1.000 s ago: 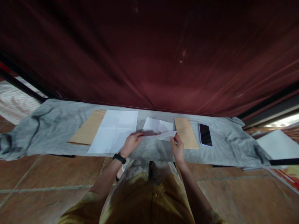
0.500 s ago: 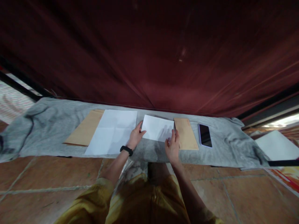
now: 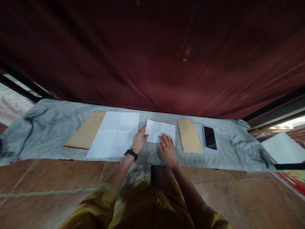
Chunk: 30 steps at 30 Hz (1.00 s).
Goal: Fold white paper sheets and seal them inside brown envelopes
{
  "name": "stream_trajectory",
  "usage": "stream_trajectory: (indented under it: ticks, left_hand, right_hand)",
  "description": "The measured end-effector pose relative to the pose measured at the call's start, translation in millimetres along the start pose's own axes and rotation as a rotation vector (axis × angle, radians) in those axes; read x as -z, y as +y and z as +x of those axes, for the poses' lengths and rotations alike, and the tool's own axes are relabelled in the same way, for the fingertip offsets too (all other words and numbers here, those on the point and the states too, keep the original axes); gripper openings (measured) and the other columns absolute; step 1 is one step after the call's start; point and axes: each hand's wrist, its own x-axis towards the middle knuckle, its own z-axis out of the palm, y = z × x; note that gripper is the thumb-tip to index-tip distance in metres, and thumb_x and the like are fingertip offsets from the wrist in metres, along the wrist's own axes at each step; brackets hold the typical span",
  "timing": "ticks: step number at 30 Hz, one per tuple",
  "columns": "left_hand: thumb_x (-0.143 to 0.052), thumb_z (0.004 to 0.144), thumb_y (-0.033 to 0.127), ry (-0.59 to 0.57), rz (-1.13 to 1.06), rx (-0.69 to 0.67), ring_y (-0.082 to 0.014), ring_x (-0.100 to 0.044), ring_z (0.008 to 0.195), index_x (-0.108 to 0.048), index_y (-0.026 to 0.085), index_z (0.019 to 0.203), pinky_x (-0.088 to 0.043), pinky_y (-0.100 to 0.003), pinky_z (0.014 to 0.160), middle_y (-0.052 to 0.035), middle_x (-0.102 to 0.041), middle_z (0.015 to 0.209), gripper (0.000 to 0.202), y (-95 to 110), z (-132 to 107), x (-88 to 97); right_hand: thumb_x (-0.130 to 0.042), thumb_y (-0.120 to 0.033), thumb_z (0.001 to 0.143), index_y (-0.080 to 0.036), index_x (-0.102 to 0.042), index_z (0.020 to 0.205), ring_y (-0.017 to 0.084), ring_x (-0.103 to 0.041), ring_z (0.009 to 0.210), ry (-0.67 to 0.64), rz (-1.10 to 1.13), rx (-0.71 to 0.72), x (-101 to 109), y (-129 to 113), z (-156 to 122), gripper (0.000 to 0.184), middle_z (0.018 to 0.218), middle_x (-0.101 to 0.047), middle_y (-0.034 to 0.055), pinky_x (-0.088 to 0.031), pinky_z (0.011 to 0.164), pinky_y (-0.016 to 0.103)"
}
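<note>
A small folded white paper [image 3: 160, 131] lies on a grey cloth [image 3: 47, 127] spread on the floor. My right hand [image 3: 167, 149] lies flat on its near edge, fingers stretched out. My left hand [image 3: 139, 142], with a black wristband, touches the paper's left edge with the fingers extended. A larger creased white sheet [image 3: 115, 133] lies to the left, partly over a brown envelope [image 3: 86, 133]. Another brown envelope [image 3: 189, 135] lies to the right of the folded paper.
A dark phone [image 3: 209, 137] rests on the cloth beyond the right envelope. A dark red curtain [image 3: 152, 54] hangs behind the cloth. Terracotta floor tiles [image 3: 47, 184] lie in front. A white board [image 3: 283, 148] sits at the far right.
The paper was held up between both hands, then laid down on the cloth. Now my right hand has moved onto it and presses it flat, while the left steadies its left edge.
</note>
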Motion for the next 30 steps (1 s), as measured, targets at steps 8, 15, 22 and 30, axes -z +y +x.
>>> stream_trajectory:
  ticks: [8, 15, 22, 30]
  left_hand:
    - [-0.048, 0.094, 0.016, 0.109, 0.12, -0.252, -0.0294, -0.053, 0.132, -0.057, 0.016, 0.137, -0.043, -0.046, 0.113, -0.0156, -0.057, 0.14, 0.044, 21.2, -21.4, -15.6]
    - [-0.038, 0.099, 0.017, -0.066, 0.159, -0.507, -0.0245, -0.048, 0.14, -0.05, 0.012, 0.144, -0.038, -0.046, 0.118, -0.016, -0.055, 0.147, 0.047, 27.5, -52.8, -48.0]
    - [-0.045, 0.098, 0.024, -0.089, 0.24, -0.568, -0.0262, -0.042, 0.145, -0.051, 0.007, 0.142, -0.032, -0.048, 0.122, -0.0193, -0.055, 0.147, 0.048, 27.5, -60.2, -47.8]
    - [-0.044, 0.097, 0.022, -0.077, 0.271, -0.582, -0.0266, -0.048, 0.141, -0.05, 0.007, 0.143, -0.033, -0.049, 0.121, -0.0203, -0.057, 0.144, 0.048, 24.2, -63.0, -53.4]
  right_hand:
    - [-0.04, -0.03, 0.104, -0.023, -0.051, 0.147, 0.029, -0.041, 0.144, -0.027, -0.031, -0.007, -1.6, -1.8, -0.7, 0.045, 0.154, -0.05, 0.0086, -0.029, 0.12, 0.052]
    - [-0.037, -0.024, 0.104, -0.02, -0.06, 0.139, 0.027, -0.049, 0.138, -0.016, 0.046, -0.039, -3.1, 7.1, 5.5, 0.042, 0.146, -0.058, 0.009, -0.035, 0.117, 0.049]
    - [-0.031, -0.031, 0.107, -0.015, -0.063, 0.134, 0.021, -0.052, 0.136, -0.024, 0.18, 0.017, -2.4, 13.7, 23.4, 0.045, 0.139, -0.064, 0.0108, -0.037, 0.118, 0.045]
    - [-0.03, -0.036, 0.108, -0.014, -0.057, 0.141, 0.022, -0.045, 0.143, -0.072, 0.099, 0.06, -11.9, 11.6, 39.1, 0.048, 0.149, -0.054, 0.012, -0.031, 0.122, 0.048]
